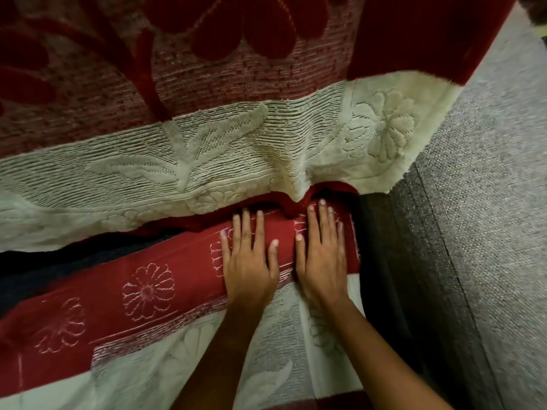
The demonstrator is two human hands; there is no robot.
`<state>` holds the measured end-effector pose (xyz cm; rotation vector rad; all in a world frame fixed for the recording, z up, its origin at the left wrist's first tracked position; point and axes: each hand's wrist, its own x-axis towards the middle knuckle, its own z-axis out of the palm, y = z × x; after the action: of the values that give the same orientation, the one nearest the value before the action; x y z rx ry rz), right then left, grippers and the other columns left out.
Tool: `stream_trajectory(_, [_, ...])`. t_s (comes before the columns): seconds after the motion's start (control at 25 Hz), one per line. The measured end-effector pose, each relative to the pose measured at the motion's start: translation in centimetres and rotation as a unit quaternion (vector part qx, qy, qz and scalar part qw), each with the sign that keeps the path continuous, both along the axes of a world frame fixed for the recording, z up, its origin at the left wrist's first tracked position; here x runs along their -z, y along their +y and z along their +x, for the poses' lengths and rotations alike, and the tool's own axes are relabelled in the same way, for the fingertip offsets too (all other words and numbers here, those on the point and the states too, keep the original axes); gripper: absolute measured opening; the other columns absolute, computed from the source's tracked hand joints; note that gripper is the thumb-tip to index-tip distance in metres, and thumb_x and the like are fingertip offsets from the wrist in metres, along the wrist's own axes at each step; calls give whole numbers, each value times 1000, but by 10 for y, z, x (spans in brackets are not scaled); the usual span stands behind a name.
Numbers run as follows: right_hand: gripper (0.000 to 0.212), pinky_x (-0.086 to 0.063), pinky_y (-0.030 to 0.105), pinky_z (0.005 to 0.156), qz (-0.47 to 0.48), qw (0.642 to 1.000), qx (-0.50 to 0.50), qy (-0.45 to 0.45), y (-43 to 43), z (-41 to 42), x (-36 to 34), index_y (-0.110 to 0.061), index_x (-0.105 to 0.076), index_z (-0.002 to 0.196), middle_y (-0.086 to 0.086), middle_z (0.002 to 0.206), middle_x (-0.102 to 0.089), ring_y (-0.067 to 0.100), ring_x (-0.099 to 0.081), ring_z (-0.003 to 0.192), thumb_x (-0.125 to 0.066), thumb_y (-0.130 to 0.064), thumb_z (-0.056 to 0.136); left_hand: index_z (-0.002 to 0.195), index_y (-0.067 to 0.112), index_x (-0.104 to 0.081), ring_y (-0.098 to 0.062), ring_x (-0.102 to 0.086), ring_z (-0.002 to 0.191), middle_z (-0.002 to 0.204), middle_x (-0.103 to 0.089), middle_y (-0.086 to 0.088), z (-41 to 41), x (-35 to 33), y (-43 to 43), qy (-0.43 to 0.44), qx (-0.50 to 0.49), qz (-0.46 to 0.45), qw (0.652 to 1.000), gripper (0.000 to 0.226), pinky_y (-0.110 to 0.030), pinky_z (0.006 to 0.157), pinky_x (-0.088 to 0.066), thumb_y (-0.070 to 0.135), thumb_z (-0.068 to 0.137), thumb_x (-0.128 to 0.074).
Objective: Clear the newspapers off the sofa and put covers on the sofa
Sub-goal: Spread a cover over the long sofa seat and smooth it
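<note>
Seat cover (148,291): red band with stitched flowers, cream field below; spread on the sofa seat, upper edge at the crease under the backrest. Looks soft, thick and limp, probably of some weight, not fragile. Folds and bunches easily, as at the small pucker near the crease. Not slippery, by the look of the tufted surface. Best taken at the hem or a corner for pulling, and pushed with a flat palm for tucking.

Left hand (248,261) and right hand (321,255): side by side, just apart, palms down on the red band. Fingers (245,223) straight and a little spread, tips pointing to the crease; pressing, not pinching anything.

Back cover (177,161): hanging over the backrest, cream border with leaf and flower relief, lower edge loose above the crease, one fold drawn down just above the right hand. Further left, dark strip of bare seat (59,261) between both covers, seemingly not yet tucked there. On the right, grey armrest (473,232), uncovered. No newspapers in view.
</note>
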<state>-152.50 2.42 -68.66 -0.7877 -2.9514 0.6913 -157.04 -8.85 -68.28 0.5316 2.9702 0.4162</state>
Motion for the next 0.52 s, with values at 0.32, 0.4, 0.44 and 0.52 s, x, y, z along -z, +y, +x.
stream_trajectory(0.32, [53, -1, 34, 116, 38, 999, -14, -9, -33, 66, -1, -14, -17, 147, 5, 155, -17, 14, -10, 143, -24, -32, 97, 147, 16, -20, -22, -17, 142, 154, -17, -5, 70, 8, -12, -34, 3, -38, 999, 55, -44, 115, -2, 40, 98, -18])
stream_trajectory(0.4, [56, -2, 37, 116, 65, 997, -28, -25, -24, 62, 7, -15, -13, 147, 3, 155, -14, 14, -9, 143, -23, -34, 96, 148, 18, -15, -22, -11, 144, 156, -13, -4, 65, 12, -7, -29, 0, -47, 998, 56, -46, 115, 0, 40, 97, -20])
stream_trajectory(0.44, [56, -2, 38, 116, 68, 997, -29, -27, -20, 59, 8, -15, -12, 148, 3, 155, -14, 14, -8, 143, -22, -35, 96, 149, 18, -14, -21, -9, 144, 156, -12, -4, 61, 12, -4, -22, -1, -46, 999, 57, -46, 115, 1, 40, 97, -20])
stream_trajectory(0.52, [57, 0, 38, 117, 64, 997, -37, -26, -16, 55, 10, -16, -11, 148, 1, 156, -12, 13, -6, 144, -21, -37, 96, 149, 19, -13, -20, -6, 145, 157, -8, -2, 56, 12, -1, -14, -6, -38, 999, 57, -44, 115, 5, 41, 97, -19])
